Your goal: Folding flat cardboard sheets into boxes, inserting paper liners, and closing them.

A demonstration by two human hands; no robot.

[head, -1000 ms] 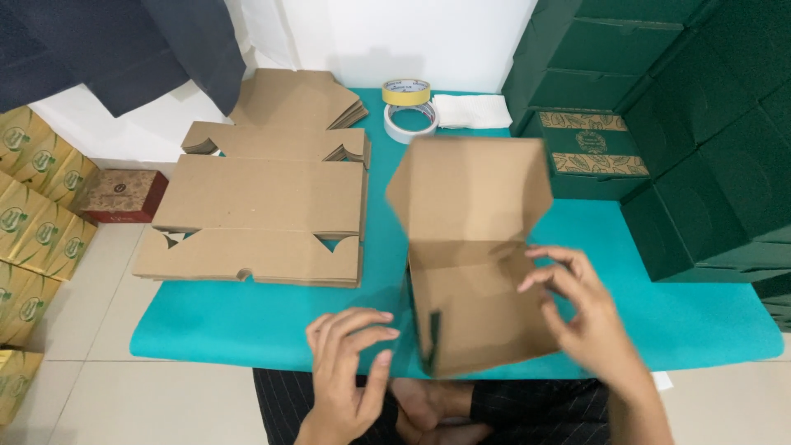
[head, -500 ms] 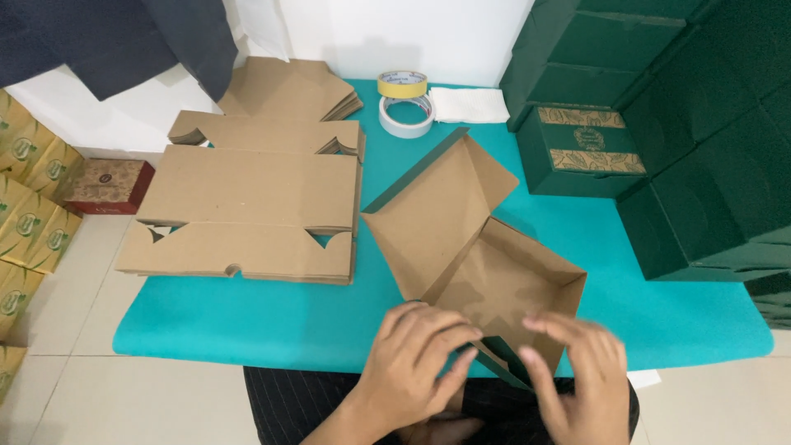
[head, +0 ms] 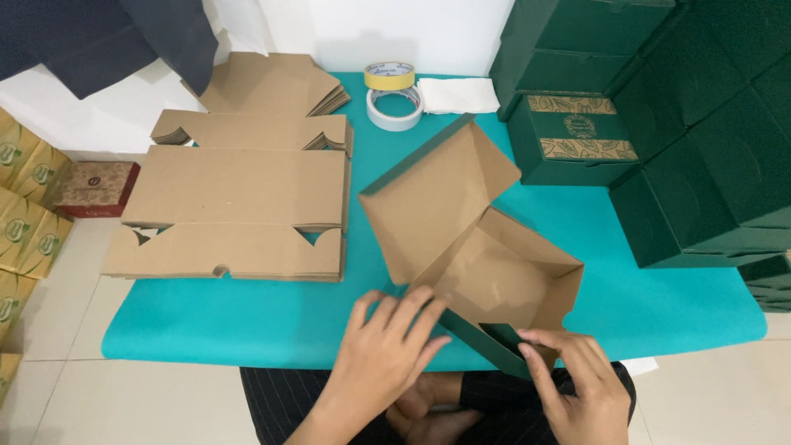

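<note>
A half-folded cardboard box (head: pixel 474 247), brown inside and dark green outside, lies open on the teal table (head: pixel 247 321) near its front edge. Its lid flap points up toward the back left. My left hand (head: pixel 387 342) rests flat with fingers spread against the box's near left wall. My right hand (head: pixel 577 383) presses on the near right corner, where a dark green flap folds over the wall.
Stacks of flat brown box blanks (head: pixel 239 206) cover the table's left half. Two tape rolls (head: pixel 394 95) and a white cloth (head: pixel 457 95) lie at the back. Finished dark green boxes (head: pixel 676 124) are piled at the right. Yellow-green cartons (head: pixel 25 214) stand on the floor at left.
The box has been turned from square-on to a diagonal and laid lower on the table. Both hands moved from its sides to its near edge, then spread apart.
</note>
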